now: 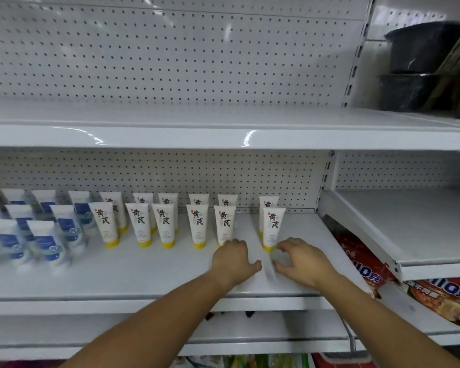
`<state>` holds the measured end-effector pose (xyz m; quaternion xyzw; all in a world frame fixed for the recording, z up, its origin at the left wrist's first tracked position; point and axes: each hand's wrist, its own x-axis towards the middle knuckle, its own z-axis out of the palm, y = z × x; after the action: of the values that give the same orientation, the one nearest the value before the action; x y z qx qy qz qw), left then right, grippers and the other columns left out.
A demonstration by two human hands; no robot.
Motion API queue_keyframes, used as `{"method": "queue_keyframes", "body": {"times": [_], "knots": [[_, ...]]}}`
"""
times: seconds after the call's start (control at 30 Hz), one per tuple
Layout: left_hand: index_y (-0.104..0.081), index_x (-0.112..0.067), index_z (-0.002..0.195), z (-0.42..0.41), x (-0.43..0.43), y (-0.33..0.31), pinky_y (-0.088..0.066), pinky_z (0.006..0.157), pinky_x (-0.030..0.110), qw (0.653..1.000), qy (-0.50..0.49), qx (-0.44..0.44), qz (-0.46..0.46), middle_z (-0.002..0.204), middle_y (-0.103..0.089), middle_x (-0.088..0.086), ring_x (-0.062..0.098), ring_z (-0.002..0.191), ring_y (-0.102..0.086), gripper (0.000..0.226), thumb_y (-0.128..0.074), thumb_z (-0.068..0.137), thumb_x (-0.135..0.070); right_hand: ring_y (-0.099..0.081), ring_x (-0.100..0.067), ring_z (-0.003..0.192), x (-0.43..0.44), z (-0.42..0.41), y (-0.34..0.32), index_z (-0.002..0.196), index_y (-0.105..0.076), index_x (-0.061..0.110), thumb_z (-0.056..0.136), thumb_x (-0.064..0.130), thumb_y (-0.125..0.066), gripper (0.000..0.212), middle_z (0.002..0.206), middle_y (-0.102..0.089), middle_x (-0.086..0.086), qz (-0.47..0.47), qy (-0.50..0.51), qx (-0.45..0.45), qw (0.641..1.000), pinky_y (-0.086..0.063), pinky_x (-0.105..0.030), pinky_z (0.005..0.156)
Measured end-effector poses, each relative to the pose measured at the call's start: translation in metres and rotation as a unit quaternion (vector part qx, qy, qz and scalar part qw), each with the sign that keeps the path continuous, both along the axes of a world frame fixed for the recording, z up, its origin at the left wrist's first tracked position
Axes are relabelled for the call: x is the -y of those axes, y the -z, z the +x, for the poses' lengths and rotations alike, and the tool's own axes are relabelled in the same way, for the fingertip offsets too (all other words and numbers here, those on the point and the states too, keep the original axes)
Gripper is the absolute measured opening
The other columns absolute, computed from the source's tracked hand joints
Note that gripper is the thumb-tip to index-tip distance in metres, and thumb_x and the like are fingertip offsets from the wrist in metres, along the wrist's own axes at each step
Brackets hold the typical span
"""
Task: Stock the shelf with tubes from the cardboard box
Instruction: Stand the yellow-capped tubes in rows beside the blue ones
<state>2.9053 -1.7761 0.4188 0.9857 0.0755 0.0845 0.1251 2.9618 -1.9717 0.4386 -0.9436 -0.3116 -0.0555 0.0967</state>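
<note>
White tubes with yellow caps and black characters stand cap-down in two rows on the middle shelf point(154, 272). My left hand point(234, 260) rests on the shelf with bent fingers against the base of one front-row tube point(225, 225), hiding its cap; the thumb sticks out to the right. My right hand point(302, 261) is spread in a loose claw, its fingertips touching the yellow cap of the rightmost front tube point(273, 225). Neither hand wraps around a tube. The cardboard box is out of view.
Blue-and-white tubes point(45, 240) fill the shelf's left end, blurred. Red snack packets point(361, 261) lean at the shelf's right edge. Black tubs point(420, 65) sit on the upper right shelf. The upper shelf point(223, 134) overhangs the tubes.
</note>
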Motion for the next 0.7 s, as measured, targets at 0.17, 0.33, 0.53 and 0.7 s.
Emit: {"method": "queue_keyframes", "body": {"times": [0.17,0.33,0.53,0.7], "knots": [[-0.058,-0.007,0.117,-0.045,-0.026,-0.012,-0.046,0.083,0.036,0.998,0.009,0.003,0.065,0.114,-0.059,0.011,0.027,0.107,-0.053,0.063,-0.052,0.086,-0.061,-0.052,-0.013,0.116,-0.023,-0.028,0.001,0.132,-0.054,0.025,0.085,0.061,-0.051,0.059,0.127,-0.057,0.007,-0.001,-0.02,0.012,1.0,-0.048,-0.028,0.088],[-0.058,-0.011,0.118,-0.097,-0.072,-0.016,-0.045,0.088,0.037,0.995,0.008,0.005,0.103,0.113,-0.06,0.008,0.027,0.109,-0.053,0.062,-0.054,0.082,-0.061,-0.05,-0.012,0.12,-0.058,-0.073,-0.002,0.136,-0.05,0.025,0.086,0.06,-0.052,0.061,0.128,-0.055,0.007,0.017,-0.032,-0.003,0.999,-0.047,-0.03,0.092],[-0.061,-0.014,0.114,-0.185,-0.146,-0.007,-0.042,0.086,0.034,0.995,-0.027,0.008,0.098,0.109,-0.062,0.004,0.024,0.106,-0.054,0.063,-0.051,0.08,-0.066,-0.048,-0.014,0.122,-0.136,-0.145,-0.002,0.136,-0.05,0.023,0.086,0.059,-0.05,0.062,0.128,-0.055,0.005,0.007,-0.088,0.014,0.996,-0.046,-0.031,0.093],[-0.062,-0.015,0.114,-0.27,-0.214,-0.002,-0.048,0.087,0.036,0.994,-0.087,-0.021,0.056,0.11,-0.064,0.006,0.026,0.106,-0.057,0.067,-0.056,0.074,-0.068,-0.05,-0.016,0.118,-0.212,-0.209,0.011,0.132,-0.051,0.024,0.083,0.064,-0.051,0.063,0.122,-0.056,0.004,-0.011,-0.144,-0.012,0.989,-0.045,-0.032,0.088]]}}
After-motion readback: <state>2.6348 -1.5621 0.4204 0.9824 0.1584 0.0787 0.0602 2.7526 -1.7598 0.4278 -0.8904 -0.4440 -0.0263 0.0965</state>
